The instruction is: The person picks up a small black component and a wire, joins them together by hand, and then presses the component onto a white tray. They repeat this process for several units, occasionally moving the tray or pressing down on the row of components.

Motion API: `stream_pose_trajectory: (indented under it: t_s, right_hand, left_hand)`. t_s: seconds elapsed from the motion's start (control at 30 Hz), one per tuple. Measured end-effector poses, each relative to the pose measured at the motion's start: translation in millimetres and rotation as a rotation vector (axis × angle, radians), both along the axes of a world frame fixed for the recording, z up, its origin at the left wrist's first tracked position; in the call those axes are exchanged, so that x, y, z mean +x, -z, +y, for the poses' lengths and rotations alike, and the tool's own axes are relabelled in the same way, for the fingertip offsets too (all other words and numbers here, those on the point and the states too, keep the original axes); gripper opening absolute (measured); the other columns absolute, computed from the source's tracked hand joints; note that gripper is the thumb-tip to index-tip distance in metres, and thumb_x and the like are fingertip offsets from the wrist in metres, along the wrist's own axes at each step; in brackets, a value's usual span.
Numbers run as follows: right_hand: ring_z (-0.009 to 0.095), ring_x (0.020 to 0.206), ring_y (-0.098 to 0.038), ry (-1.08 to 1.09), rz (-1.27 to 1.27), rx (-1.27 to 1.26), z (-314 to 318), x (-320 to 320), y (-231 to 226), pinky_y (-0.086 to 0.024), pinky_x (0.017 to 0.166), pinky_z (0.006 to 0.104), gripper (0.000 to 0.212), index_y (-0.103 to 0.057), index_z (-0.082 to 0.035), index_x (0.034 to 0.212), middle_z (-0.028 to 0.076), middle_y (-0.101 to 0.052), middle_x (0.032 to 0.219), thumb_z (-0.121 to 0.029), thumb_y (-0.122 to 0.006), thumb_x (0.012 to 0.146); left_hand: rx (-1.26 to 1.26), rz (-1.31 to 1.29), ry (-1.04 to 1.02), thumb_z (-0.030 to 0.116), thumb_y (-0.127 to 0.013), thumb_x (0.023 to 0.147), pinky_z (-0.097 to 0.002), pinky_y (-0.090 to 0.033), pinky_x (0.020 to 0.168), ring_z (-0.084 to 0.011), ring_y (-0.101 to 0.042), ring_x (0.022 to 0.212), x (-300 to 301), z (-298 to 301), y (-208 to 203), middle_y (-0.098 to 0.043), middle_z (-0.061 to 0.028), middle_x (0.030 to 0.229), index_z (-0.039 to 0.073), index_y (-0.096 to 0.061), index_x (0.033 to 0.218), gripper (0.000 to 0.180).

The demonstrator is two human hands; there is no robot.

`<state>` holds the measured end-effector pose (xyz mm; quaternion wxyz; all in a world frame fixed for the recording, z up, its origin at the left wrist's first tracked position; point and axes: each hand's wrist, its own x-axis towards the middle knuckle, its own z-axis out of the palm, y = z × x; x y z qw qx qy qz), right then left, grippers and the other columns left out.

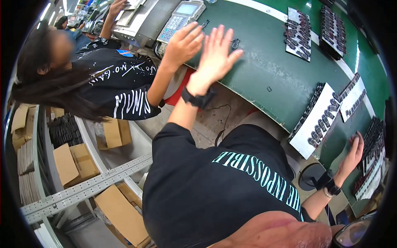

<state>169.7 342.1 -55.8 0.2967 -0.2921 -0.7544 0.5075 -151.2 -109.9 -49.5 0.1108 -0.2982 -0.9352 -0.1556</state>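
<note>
My left hand [215, 53] is held flat over the green conveyor belt [264, 66], fingers spread, nothing in it; a black band sits on its wrist. A small black clip-like part [235, 43] lies on the belt just past its fingertips. A co-worker's hand [184, 41] is right beside mine, on the left, at the belt's edge. My right hand [355, 151] rests low on the green surface, fingers bent against a stack of white trays of small black parts [372, 165]. Whether it grips anything is unclear.
A grey keypad unit [182, 18] lies on a metal machine beyond the co-worker's hand. More trays of black parts [318, 124] [297, 29] [333, 27] sit on the belt. Cardboard boxes [74, 163] fill a metal shelf at lower left.
</note>
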Motion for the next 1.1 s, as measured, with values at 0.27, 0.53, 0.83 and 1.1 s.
stream_pose_trajectory:
  t_s: [0.27, 0.53, 0.83, 1.1]
  right_hand:
    - [0.011, 0.091, -0.059, 0.197, 0.116, -0.095, -44.0, 11.2, 31.0, -0.046, 0.088, 0.0243, 0.026, -0.063, 0.001, 0.121, 0.004, -0.065, 0.101, -0.017, -0.054, 0.105]
    - [0.014, 0.089, -0.060, 0.158, 0.341, -0.212, -35.0, 2.2, 48.2, -0.049, 0.089, 0.0283, 0.026, -0.061, 0.004, 0.122, 0.008, -0.065, 0.100, -0.013, -0.054, 0.104]
    - [0.016, 0.096, -0.065, 0.208, 0.329, -0.210, -36.9, -5.9, 45.9, -0.051, 0.092, 0.0281, 0.026, -0.061, 0.005, 0.123, 0.011, -0.068, 0.109, -0.008, -0.058, 0.101]
    - [0.014, 0.095, -0.066, 0.163, 0.259, -0.203, -44.7, -11.0, 39.6, -0.051, 0.089, 0.0246, 0.023, -0.063, 0.004, 0.120, 0.013, -0.070, 0.111, -0.006, -0.060, 0.100]
  left_hand:
    - [-0.078, -0.167, -0.140, 0.062, -0.048, 0.096, -0.0531, -0.005, 0.122, -0.0378, -0.010, 0.152, -63.9, -35.1, 17.4, -0.017, -0.0226, 0.163, 0.008, -0.029, 0.156, 0.083]
    - [-0.110, -0.046, 0.112, 0.059, -0.049, 0.097, -0.0543, -0.010, 0.121, -0.0382, -0.018, 0.150, 18.4, 68.7, 29.1, -0.025, -0.0230, 0.160, 0.008, -0.034, 0.153, 0.077]
    - [0.343, -0.072, 0.161, 0.038, -0.058, 0.098, -0.0561, -0.020, 0.118, -0.0394, -0.033, 0.144, 32.6, 109.4, 34.6, -0.043, -0.0222, 0.150, 0.004, -0.058, 0.133, 0.049]
    - [0.190, 0.148, 0.305, 0.009, -0.069, 0.083, -0.0494, -0.038, 0.104, -0.0304, -0.054, 0.113, 59.9, 107.6, -7.4, -0.066, -0.0099, 0.103, 0.003, -0.071, 0.099, 0.017]
